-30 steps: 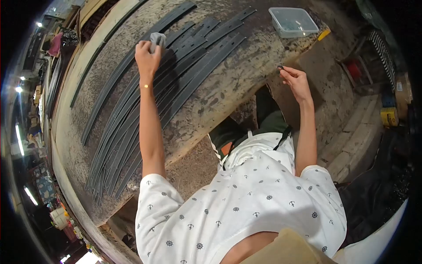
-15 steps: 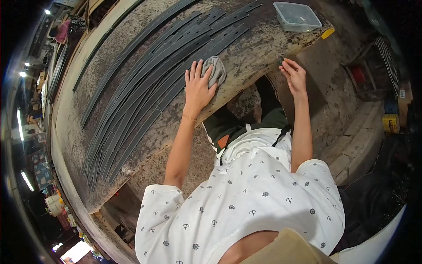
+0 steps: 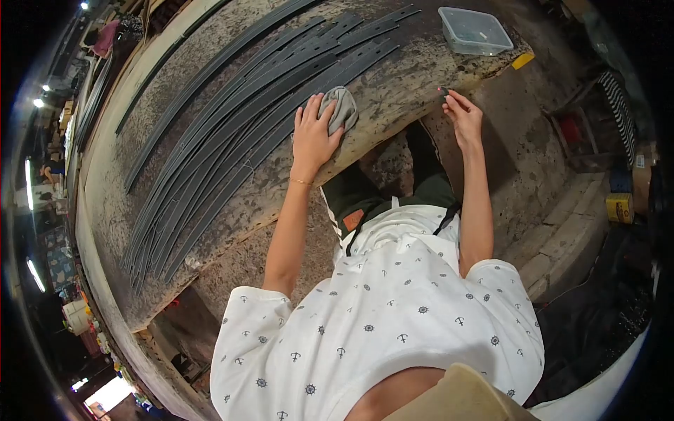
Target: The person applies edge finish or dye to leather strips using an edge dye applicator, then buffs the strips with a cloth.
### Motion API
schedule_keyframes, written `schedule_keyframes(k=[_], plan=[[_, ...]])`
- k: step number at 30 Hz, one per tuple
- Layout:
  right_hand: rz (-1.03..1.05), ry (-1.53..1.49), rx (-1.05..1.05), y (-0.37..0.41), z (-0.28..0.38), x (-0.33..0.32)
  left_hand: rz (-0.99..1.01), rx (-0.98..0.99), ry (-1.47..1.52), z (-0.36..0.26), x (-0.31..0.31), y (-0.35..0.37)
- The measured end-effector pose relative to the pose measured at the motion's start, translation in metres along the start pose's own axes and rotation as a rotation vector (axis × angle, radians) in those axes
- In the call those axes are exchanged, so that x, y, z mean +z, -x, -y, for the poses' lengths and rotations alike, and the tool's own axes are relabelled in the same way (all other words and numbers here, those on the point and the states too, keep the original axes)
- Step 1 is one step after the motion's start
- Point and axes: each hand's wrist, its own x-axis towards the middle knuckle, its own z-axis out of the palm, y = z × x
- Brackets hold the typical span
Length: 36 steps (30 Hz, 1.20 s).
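Observation:
My left hand lies on the near edge of the strip pile, palm down with its fingers stretched out. A crumpled grey cloth sits against its thumb and fingers, partly under them. Beneath and beyond it spread several long dark grey flat strips, gently curved in this view, some with small holes near one end. At the right, my right hand is raised by the table's edge. Thumb and fingertips pinch a small dark piece with a reddish spot; its kind is too small to tell.
A clear plastic container stands at the table's far right corner, beside a yellow patch on the edge. The stained worktable fills the middle. A yellow box and a stool-like frame are to the right.
My right hand has shifted slightly left and up with the small dark piece. My left hand stays beside the cloth on the strips. The whole view has turned a little.

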Motion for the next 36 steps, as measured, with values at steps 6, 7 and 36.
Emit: schedule_keyframes(k=[6, 7, 36], plan=[[-0.037, -0.041, -0.043, 0.000, 0.015, -0.012, -0.008, 0.040, 0.067, -0.008, -0.004, 0.001], [-0.041, -0.040, -0.045, -0.002, 0.017, -0.013, -0.001, 0.069, 0.088, -0.009, -0.003, 0.001], [-0.147, -0.242, -0.087, -0.012, 0.031, -0.012, 0.016, 0.013, 0.094, -0.014, -0.004, 0.000]])
